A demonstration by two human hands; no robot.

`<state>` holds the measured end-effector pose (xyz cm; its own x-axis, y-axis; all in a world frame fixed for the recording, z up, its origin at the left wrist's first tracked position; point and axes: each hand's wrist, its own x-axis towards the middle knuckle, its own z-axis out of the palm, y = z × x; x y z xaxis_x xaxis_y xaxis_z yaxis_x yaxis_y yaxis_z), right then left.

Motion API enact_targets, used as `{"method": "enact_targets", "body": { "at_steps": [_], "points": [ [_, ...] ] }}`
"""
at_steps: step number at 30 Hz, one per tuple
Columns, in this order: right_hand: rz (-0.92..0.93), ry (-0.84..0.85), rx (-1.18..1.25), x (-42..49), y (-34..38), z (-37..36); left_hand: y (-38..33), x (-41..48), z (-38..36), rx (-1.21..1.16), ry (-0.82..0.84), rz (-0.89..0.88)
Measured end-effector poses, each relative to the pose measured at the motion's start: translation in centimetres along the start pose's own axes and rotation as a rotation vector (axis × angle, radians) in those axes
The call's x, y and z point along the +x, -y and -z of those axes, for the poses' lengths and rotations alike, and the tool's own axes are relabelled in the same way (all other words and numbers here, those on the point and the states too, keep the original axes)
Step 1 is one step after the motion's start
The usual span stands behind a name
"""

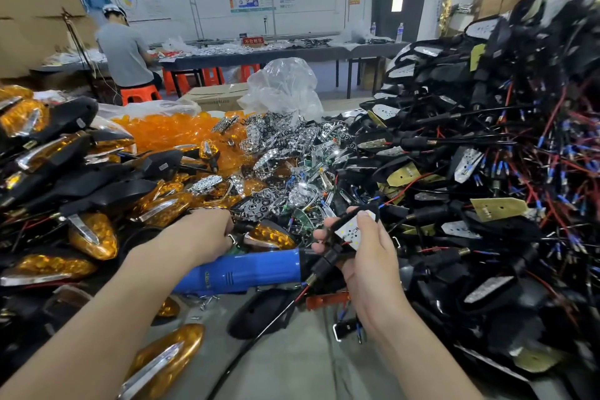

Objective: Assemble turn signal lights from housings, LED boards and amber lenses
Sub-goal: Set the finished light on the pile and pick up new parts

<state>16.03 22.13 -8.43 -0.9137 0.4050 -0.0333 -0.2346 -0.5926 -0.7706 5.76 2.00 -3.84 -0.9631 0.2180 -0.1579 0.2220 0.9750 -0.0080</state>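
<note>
we hold a black housing (328,260) in the right hand (370,269), just above the near part of the worktop (292,373). its fingers (319,234) are curled round the housing, and the thumb lies on the white led board (349,232) seated in it. the left hand (204,234) reaches into the mixed parts just beyond the blue power tool (246,273), which lies across the worktop between the two wrists. the left fingers point down into the heap, and we cannot tell whether they are apart or clamped on a part. loose amber lenses (172,131) are heaped at the rear left of centre, with chrome reflectors (285,146) beside them. wired housings (470,172) are piled at the right and finished lights (94,235) at the left
</note>
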Motion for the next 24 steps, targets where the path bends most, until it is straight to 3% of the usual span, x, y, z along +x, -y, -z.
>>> {"method": "enact_targets", "body": {
  "at_steps": [15, 20, 24],
  "points": [
    [-0.025, -0.011, 0.005, -0.2, 0.3, -0.2, -0.5, 0.0, 0.9, 0.035, 0.07, -0.07],
    [-0.023, -0.016, 0.002, -0.2, 0.5, -0.1, 0.0, 0.2, 0.2, -0.02, -0.009, -0.094],
    [0.005, -0.014, -0.008, -0.4, 1.2, 0.0, -0.1, 1.0, 0.3, -0.126, -0.215, -0.129]
  ]
}}
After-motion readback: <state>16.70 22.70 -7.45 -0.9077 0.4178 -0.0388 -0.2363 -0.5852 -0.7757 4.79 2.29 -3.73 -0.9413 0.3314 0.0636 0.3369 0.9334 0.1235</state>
